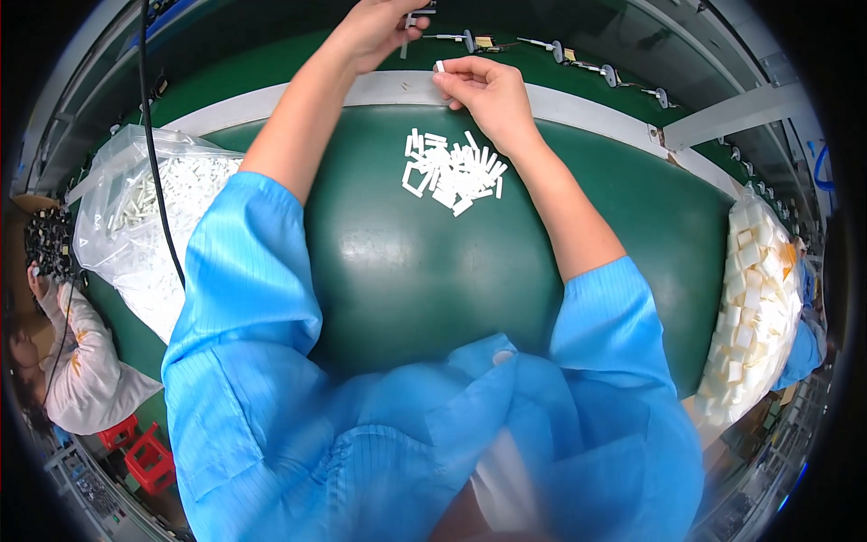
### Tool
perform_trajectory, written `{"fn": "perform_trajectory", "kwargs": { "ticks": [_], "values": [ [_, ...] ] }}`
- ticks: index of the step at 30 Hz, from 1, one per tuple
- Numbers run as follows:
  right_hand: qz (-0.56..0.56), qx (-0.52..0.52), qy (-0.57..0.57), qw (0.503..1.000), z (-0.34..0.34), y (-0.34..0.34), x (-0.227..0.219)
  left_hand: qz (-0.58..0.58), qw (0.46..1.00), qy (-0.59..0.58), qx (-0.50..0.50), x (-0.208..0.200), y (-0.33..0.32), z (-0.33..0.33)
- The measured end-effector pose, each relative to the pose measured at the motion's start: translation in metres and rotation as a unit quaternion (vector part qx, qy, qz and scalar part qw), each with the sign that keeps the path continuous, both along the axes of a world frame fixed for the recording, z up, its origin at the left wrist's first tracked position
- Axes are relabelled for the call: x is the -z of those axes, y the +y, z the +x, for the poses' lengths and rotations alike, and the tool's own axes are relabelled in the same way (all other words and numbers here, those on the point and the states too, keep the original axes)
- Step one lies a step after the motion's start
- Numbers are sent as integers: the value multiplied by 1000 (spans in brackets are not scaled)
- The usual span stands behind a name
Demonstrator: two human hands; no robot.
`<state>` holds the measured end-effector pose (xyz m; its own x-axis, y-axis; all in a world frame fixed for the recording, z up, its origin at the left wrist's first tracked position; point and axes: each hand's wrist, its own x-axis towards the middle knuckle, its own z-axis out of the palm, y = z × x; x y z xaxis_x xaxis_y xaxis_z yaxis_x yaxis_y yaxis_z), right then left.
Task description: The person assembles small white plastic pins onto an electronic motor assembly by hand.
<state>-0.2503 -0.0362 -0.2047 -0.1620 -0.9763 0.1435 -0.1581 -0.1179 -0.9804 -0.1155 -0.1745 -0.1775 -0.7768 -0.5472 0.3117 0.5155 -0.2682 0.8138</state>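
Observation:
My left hand reaches past the white rail to the far green strip. Its fingers are closed round a small grey-and-white part at the upper edge, too cut off for its kind to be told. Over the rail, my right hand pinches a small white strip between thumb and fingertips. A loose heap of similar white strips lies on the green tabletop, nearer to me than the right hand.
Small wired assemblies with round discs line the strip beyond the white rail. A clear bag of white pieces stands left, crossed by a black cable. Another bag of pale blocks sits right. A co-worker is far left.

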Motion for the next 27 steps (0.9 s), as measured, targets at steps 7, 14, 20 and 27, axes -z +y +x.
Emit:
{"fn": "perform_trajectory", "kwargs": {
  "ticks": [7, 14, 20, 27],
  "values": [
    [33, -12, 3, 999, -2, 1, 0, 302, 940, 93, -127, 23, 24, -11],
    [55, 5, 25, 998, -3, 2, -4, 323, 933, 124, -100, 28, 22, -12],
    [73, -25, 8, 997, -9, -1, -4, 291, 944, 92, -121, 25, 30, -14],
    [36, 23, -204, 978, -15, -5, -1, 254, 953, 25, -163, 24, 59, -36]
  ]
}}
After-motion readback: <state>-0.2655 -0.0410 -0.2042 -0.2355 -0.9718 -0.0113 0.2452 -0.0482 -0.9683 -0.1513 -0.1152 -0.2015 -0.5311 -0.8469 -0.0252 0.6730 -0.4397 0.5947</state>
